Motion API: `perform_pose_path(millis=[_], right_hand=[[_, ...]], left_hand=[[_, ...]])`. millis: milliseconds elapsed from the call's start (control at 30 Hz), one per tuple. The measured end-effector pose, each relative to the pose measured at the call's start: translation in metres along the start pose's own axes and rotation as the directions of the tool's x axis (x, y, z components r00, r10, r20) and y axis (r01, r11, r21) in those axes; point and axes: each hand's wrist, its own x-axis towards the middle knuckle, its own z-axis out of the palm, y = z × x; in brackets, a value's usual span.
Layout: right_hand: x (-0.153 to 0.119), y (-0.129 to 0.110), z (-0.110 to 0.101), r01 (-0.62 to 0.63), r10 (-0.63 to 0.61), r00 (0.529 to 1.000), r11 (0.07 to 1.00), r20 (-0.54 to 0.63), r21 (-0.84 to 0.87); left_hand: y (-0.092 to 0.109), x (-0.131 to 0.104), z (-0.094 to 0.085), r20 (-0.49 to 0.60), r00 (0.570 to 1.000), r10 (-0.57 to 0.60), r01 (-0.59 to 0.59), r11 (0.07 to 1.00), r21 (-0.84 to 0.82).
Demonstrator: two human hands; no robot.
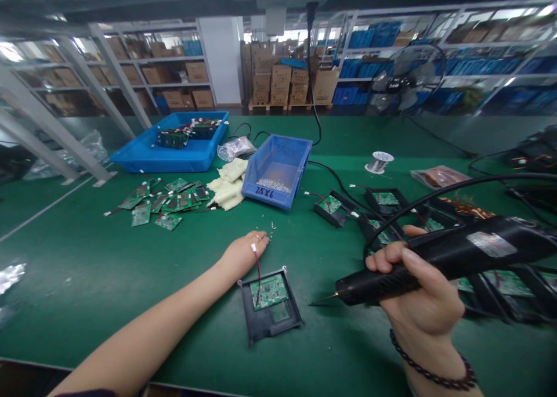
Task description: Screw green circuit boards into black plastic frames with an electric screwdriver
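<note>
Green workbench surface (204, 353) is spread across the foreground, with a dark beaded bracelet (430, 378) worn on the right wrist at its near side. By the right hand (424, 295), a black electric screwdriver (461, 249) is grasped around its barrel, and its thin bit (324, 299) is pointed leftward, apart from a black plastic frame (260, 328). That frame is laid flat on the bench between the two hands; a green circuit board (272, 291) is seated in it, and from the board a red-and-black lead is run up to a white connector (254, 248). Just beyond the frame, the left hand (247, 251) is lowered palm down, its fingertips set beside loose small screws (272, 226); whether one is pinched cannot be told. Farther off, loose circuit boards (176, 201) are heaped at the left, and black housings (346, 204) fitted with boards are grouped at the right. Between them a blue bin (282, 199) marked "25X6" is set beside yellow cloth (227, 188). Behind, wired boards (174, 137) are held in a blue tray (161, 163). Past the bench, cardboard boxes (281, 80) are stacked on pallets.
</note>
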Motion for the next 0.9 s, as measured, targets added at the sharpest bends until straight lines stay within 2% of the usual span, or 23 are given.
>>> perform_pose_path(millis=[333,500,733,900], right_hand=[[-0.001,-0.001,-0.001,0.013,-0.013,1.000,1.000,-0.001,-0.003],[-0.005,-0.015,0.007,0.063,-0.063,0.997,0.998,-0.054,0.002],[-0.023,-0.046,0.023,0.157,-0.157,0.987,0.988,0.025,0.002],[-0.033,-0.055,0.036,0.184,-0.190,0.965,0.982,0.180,0.053]], left_hand=[[-0.002,-0.012,-0.025,-0.124,0.981,-0.150,0.136,0.984,-0.113],[-0.003,-0.017,-0.031,-0.148,0.958,-0.246,0.217,0.958,-0.189],[-0.005,-0.027,-0.028,-0.111,0.933,-0.343,0.308,0.918,-0.249],[-0.008,-0.028,-0.032,-0.095,0.924,-0.371,0.333,0.900,-0.281]])
